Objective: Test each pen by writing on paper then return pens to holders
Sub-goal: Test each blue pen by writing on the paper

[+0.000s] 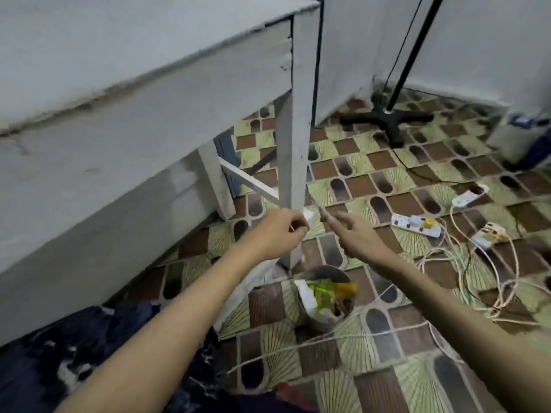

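Above floor, right hand [359, 236] pinches thin, blurred, maybe-capless pen [320, 210].

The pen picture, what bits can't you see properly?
- Pen, head view: thin and blurred; its tip is unclear.
- Left hand: curled fingers hide whatever it pinches.
- Table: its top is out of view, so paper and holders go unseen.
- Bin: contents blurred.
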`<state>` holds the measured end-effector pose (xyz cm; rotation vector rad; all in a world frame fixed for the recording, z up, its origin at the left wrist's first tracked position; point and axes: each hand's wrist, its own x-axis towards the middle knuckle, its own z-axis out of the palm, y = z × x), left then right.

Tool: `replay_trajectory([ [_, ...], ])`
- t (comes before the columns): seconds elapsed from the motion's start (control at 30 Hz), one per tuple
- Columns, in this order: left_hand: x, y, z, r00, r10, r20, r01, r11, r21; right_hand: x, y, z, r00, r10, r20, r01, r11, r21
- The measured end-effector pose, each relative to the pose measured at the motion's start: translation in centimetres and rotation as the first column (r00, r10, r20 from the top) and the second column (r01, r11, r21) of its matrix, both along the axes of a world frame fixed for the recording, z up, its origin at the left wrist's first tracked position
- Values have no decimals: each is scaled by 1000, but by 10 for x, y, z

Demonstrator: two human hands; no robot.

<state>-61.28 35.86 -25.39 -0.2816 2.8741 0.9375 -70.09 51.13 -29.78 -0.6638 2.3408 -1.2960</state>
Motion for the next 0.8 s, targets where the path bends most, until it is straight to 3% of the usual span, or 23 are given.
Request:
replay_trajectory([
  [0.13,-9,14,-69,980,32,196,-41,998,42,3,33,-113,988,14,152,-72,921,383],
  [0.3,-5,26,-130,944,16,328,-50,994,93,14,54,-193,983,-102,153,-4,820,573],
  [0.63,17,17,-183,893,87,441,-155,980,121,4,34,-251,974,-119,193,-24,792,610],
  [0.8,14,10,-176,900,102,425,-167,979,118,-3,25,-236,982,-179,67,123,859,497],
])
